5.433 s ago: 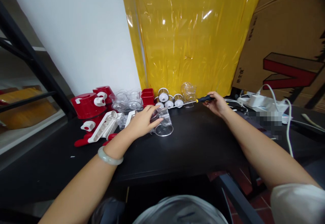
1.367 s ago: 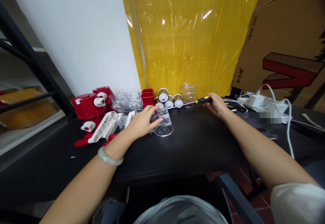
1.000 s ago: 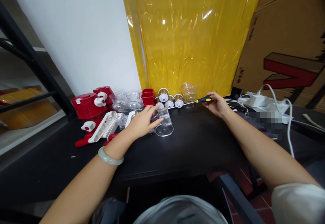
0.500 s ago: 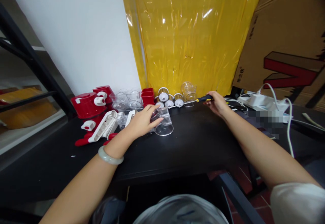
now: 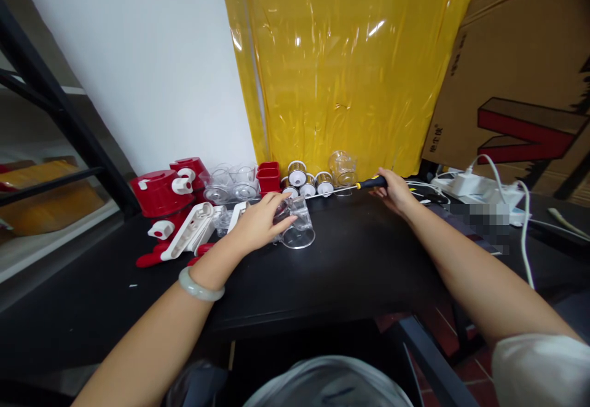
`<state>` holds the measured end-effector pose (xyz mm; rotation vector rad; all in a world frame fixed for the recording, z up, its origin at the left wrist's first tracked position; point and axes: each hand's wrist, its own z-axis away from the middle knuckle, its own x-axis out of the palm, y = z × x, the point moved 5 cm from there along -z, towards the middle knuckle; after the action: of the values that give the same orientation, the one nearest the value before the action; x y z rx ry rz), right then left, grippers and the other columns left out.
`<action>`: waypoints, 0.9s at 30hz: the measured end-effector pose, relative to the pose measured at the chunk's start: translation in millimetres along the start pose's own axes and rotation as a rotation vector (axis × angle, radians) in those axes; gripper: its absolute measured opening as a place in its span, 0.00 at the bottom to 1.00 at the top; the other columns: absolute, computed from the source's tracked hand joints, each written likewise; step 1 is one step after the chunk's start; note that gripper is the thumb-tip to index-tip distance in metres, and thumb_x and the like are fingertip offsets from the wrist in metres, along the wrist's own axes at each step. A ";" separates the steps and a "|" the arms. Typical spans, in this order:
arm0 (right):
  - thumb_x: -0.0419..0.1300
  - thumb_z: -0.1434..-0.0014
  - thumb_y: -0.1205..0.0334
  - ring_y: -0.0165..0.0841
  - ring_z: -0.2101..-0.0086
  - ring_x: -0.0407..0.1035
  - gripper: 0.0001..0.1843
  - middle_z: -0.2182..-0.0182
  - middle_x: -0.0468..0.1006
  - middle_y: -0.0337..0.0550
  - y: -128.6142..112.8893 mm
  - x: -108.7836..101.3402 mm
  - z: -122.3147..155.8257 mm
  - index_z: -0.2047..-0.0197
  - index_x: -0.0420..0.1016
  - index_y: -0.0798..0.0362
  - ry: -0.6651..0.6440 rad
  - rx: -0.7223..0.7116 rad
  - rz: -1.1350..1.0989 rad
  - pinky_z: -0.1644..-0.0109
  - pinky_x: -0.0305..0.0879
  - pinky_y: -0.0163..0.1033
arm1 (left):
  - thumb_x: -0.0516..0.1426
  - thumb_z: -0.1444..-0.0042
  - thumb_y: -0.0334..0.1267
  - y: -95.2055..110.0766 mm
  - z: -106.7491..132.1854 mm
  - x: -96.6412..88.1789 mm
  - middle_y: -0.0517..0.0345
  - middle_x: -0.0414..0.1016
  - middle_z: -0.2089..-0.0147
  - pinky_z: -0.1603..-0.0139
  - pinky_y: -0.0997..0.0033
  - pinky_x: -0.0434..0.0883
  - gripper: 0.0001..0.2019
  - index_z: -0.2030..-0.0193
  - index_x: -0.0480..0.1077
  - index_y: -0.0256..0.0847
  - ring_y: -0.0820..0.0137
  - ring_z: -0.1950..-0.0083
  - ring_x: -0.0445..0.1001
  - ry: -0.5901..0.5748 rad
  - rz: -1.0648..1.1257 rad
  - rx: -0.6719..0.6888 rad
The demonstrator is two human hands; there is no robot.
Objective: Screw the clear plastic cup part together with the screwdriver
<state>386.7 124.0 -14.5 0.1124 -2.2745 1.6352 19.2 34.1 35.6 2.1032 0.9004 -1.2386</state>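
My left hand is closed around a clear plastic housing lying on the black table, its round rim toward me. In my right hand is a screwdriver with a black and yellow handle, held level. Its long metal shaft points left, and the tip meets the top of the clear housing near my left fingers; the exact contact spot is too small to make out. Behind the shaft sit several grater drums with white ends. A red square hopper stands to their left.
Red bodies and white handle parts with red grips lie at left, beside clear plastic cups. Another clear part stands against the yellow sheet. At right are a white power strip, cables and a cardboard box.
Both hands keep their hold and the screwdriver stays against the clear housing. My right fingers have shifted slightly on the handle. The whole view has moved by a few pixels.
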 end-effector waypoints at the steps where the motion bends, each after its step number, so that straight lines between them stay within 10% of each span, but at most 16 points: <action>1: 0.70 0.44 0.44 0.27 0.85 0.52 0.20 0.88 0.55 0.27 -0.6 0.4 0.4 0.69 0.66 0.46 0.001 0.003 -0.008 0.72 0.69 0.38 | 0.53 0.30 0.56 0.0 0.1 -0.1 0.43 0.71 0.34 0.45 0.50 0.76 0.31 0.26 0.61 0.44 0.52 0.44 0.79 0.000 -0.002 0.000; 8: 0.69 0.52 0.58 0.27 0.78 0.65 0.12 0.76 0.71 0.31 -5.8 4.7 6.5 0.68 0.70 0.48 0.037 0.071 -0.177 0.69 0.71 0.37 | 0.53 0.29 0.56 -0.2 0.3 0.1 0.43 0.71 0.34 0.43 0.50 0.75 0.31 0.26 0.61 0.44 0.51 0.43 0.79 -0.003 0.003 -0.003; 16: 0.67 0.42 0.34 0.27 0.86 0.51 0.25 0.88 0.55 0.27 0.1 1.9 2.3 0.70 0.67 0.47 0.025 0.036 -0.050 0.75 0.67 0.37 | 0.53 0.30 0.56 1.3 0.2 -0.8 0.42 0.71 0.34 0.43 0.49 0.75 0.31 0.27 0.62 0.42 0.50 0.42 0.78 -0.007 -0.001 -0.007; 27: 0.71 0.51 0.59 0.28 0.77 0.67 0.14 0.74 0.73 0.33 -4.3 3.3 3.8 0.68 0.68 0.47 0.032 0.046 -0.167 0.70 0.71 0.37 | 0.53 0.30 0.56 0.9 0.2 -0.8 0.43 0.71 0.33 0.44 0.51 0.76 0.30 0.27 0.62 0.45 0.52 0.43 0.79 0.008 -0.004 0.004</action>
<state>383.8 119.5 -10.6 0.2776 -2.1416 1.5914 19.4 33.2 36.3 2.1117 0.9062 -1.2360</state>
